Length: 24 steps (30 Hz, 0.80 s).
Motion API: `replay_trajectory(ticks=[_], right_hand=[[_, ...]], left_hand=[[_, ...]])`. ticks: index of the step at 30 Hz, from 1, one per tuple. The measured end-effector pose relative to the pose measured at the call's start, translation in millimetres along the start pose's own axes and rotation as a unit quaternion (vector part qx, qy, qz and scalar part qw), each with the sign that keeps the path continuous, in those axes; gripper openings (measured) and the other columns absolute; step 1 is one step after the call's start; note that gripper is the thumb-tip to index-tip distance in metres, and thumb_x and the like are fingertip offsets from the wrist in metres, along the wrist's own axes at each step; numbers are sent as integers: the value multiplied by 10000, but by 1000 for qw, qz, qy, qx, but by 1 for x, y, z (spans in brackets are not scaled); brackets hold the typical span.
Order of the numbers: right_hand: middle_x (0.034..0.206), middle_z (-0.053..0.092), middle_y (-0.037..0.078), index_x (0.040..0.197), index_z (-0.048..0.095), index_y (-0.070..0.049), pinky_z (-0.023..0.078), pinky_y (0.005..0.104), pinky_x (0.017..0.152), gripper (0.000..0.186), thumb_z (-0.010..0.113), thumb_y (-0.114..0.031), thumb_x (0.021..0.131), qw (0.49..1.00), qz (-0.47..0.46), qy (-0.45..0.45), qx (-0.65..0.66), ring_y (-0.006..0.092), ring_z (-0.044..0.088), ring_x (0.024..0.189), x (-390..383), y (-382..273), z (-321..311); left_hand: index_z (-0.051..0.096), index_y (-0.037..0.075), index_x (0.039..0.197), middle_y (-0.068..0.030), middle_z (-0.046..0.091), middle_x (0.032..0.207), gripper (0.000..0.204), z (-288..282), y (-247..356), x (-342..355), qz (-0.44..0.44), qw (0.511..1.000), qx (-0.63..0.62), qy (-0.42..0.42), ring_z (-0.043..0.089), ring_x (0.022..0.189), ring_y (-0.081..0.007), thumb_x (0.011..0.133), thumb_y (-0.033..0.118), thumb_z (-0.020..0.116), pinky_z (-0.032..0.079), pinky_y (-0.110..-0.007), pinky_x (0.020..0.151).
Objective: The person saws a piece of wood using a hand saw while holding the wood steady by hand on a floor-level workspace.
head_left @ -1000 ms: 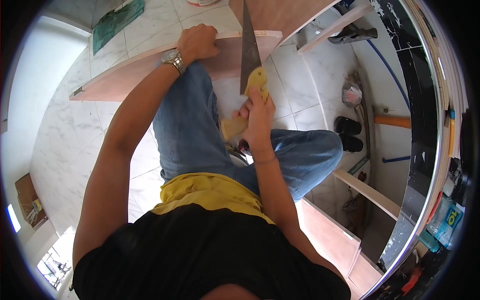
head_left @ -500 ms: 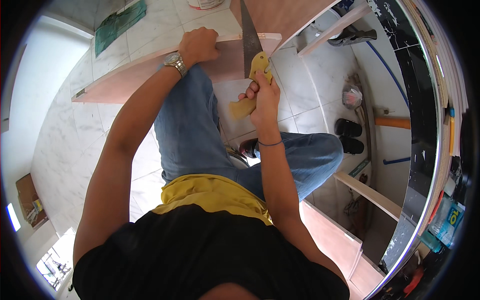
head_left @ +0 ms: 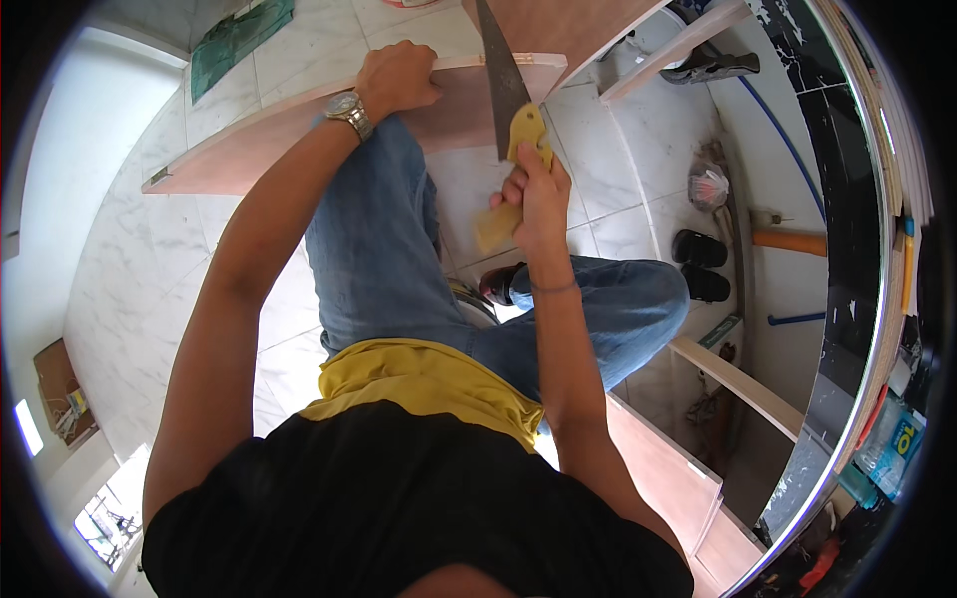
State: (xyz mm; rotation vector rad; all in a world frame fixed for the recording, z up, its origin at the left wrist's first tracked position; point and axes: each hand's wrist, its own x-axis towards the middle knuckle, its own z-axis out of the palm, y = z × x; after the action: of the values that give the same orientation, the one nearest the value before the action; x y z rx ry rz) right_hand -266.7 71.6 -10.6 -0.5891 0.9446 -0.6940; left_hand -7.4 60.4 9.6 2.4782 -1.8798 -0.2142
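Saw (head_left: 505, 85) crossed the wooden board (head_left: 239, 164) near its right end, yellow handle (head_left: 525, 128) clenched in the right grip (head_left: 543, 204); left grip (head_left: 399, 78) rested curled atop the board, its hold unclear.

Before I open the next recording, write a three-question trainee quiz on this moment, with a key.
1. Which hand holds the saw by its yellow handle?
2. True or false: the metal watch is on the right wrist.
3. The left hand rests on: A) the green cloth; B) the wooden panel; C) the black slippers.

Key: 1. The right hand. 2. False, the left wrist. 3. B.
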Motion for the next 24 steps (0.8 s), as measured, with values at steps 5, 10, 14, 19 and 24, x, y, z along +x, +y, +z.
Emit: replay_trajectory(ticks=[5, 10, 14, 19, 24], right_hand=[[649, 361, -51, 1001, 536, -88, 486, 329, 493, 224, 668, -269, 1006, 1000, 3, 1, 1, 83, 387, 510, -11, 7, -3], [631, 351, -55, 1045, 565, -64, 474, 309, 431, 227, 661, -267, 1011, 999, 33, 22, -30, 76, 364, 469, -80, 15, -38], [635, 355, -61, 1019, 554, -91, 487, 316, 485, 212, 674, -265, 1009, 1000, 14, -7, 5, 75, 387, 500, -21, 10, -8], [648, 372, -47, 1013, 541, -90, 493, 329, 485, 211, 667, -258, 1004, 1000, -6, -6, 14, 83, 401, 513, 2, 6, 9], [644, 383, -35, 1030, 544, -69, 501, 339, 462, 215, 658, -249, 999, 999, 37, 30, 0, 93, 394, 491, -60, 8, -22]], left_hand=[[769, 45, 1015, -202, 761, 915, 395, 2, -1, 3, -15, 1000, -4, -14, 743, 906, -383, 756, 342, 805, 588, -487, 786], [768, 30, 886, -199, 751, 850, 321, 6, -7, -3, 15, 1000, 5, 26, 751, 796, -373, 719, 303, 744, 605, -486, 697], [771, 34, 911, -196, 754, 857, 340, 8, -7, -2, 9, 999, -3, 40, 751, 794, -373, 716, 311, 747, 608, -483, 699], [773, 40, 929, -203, 758, 887, 336, 8, -3, 1, -1, 1000, 1, 31, 753, 831, -380, 721, 301, 745, 609, -477, 721], [773, 38, 922, -220, 752, 898, 327, 3, -7, -1, -4, 1000, -1, 18, 750, 840, -383, 722, 294, 740, 607, -481, 726]])
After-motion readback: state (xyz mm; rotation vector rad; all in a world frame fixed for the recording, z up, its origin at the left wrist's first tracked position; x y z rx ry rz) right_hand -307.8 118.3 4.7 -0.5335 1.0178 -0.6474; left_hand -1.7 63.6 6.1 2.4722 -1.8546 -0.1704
